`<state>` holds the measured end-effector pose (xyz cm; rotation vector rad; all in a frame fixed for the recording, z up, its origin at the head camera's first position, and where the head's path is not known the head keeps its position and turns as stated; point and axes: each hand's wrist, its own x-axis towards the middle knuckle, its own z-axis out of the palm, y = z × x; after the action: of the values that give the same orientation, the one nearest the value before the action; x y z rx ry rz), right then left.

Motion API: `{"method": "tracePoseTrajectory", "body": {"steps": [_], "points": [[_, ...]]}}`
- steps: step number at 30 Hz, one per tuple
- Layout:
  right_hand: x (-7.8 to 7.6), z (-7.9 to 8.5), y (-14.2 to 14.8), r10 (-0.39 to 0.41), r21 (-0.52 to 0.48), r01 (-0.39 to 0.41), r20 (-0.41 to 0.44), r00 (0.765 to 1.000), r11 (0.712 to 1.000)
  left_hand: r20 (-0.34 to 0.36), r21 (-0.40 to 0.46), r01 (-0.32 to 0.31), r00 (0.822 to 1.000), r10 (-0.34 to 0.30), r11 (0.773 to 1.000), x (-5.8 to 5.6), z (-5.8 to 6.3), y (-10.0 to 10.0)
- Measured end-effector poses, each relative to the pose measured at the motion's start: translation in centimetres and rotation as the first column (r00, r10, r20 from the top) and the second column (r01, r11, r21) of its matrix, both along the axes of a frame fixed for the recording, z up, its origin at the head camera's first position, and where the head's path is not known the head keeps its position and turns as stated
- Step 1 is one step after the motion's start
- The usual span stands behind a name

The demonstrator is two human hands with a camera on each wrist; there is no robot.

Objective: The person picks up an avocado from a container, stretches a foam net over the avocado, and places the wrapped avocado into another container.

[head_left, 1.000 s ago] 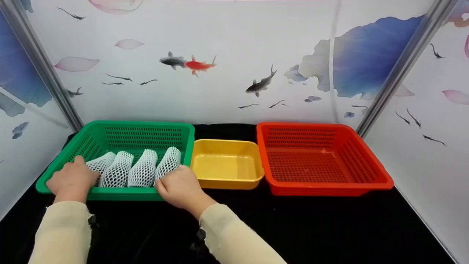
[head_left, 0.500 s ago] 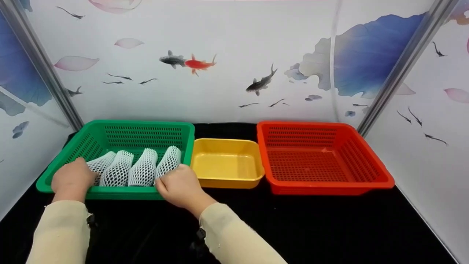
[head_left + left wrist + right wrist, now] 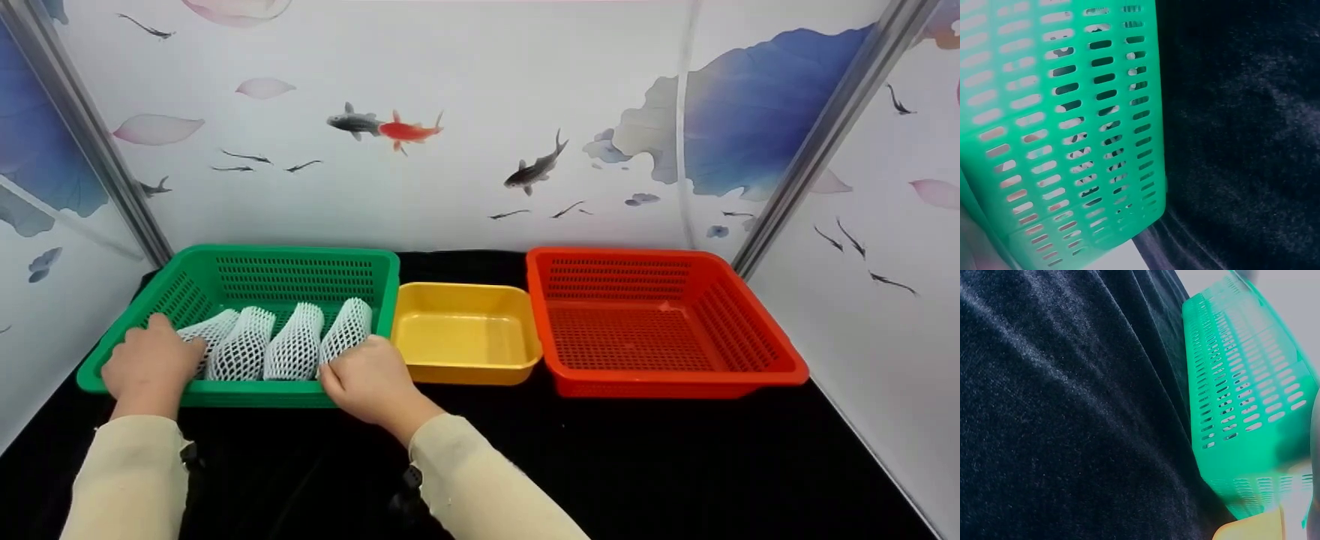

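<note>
Several white foam net sleeves [image 3: 293,343] lean side by side in the green basket [image 3: 296,259], narrow ends toward the back; whether anything is inside them cannot be told. My left hand [image 3: 152,364] reaches over the basket's front-left rim, its thumb against the leftmost sleeve [image 3: 213,327]; its other fingertips are hidden. At the front-right corner, my right hand [image 3: 373,381] has its fingers curled over the rim, beside the rightmost sleeve [image 3: 347,327]. The left wrist view shows the slotted basket wall [image 3: 1081,129]; the right wrist view shows the basket's front side [image 3: 1241,377].
A yellow tub [image 3: 457,373] sits against the green basket's right side. Right of it stands a red basket [image 3: 667,381] with nothing in it. Black cloth [image 3: 637,457] covers the table. Printed white panels [image 3: 465,60] close off the back and both sides.
My left hand drew in slightly half a second ago, and now its fingers spread again near the leftmost sleeve. My right hand and the baskets have kept their places.
</note>
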<state>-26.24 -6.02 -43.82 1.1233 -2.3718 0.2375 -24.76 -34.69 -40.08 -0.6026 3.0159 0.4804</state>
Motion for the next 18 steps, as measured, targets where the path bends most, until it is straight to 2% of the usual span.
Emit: {"method": "tracePoseTrajectory", "body": {"steps": [4,8,14,18], "points": [[0.0,-0.1,0.0,-0.009,0.005,0.009,0.005,1.000,1.000,-0.099,0.014,-0.025,0.995,0.027,1.000,0.3,-0.2,0.3],[-0.1,-0.1,0.0,-0.010,-0.005,0.010,-0.011,1.000,1.000,-0.199,0.029,-0.025,0.979,0.030,0.999,0.8,-0.4,0.9],[0.0,-0.3,0.1,0.005,-0.002,-0.005,-0.021,1.000,1.000,-0.245,0.012,0.035,0.969,-0.031,0.999,1.3,-0.6,1.8],[0.1,-0.1,0.4,-0.001,0.034,0.000,0.013,1.000,0.999,-0.278,-0.002,0.087,0.957,-0.084,0.996,1.5,-0.7,2.5]]}}
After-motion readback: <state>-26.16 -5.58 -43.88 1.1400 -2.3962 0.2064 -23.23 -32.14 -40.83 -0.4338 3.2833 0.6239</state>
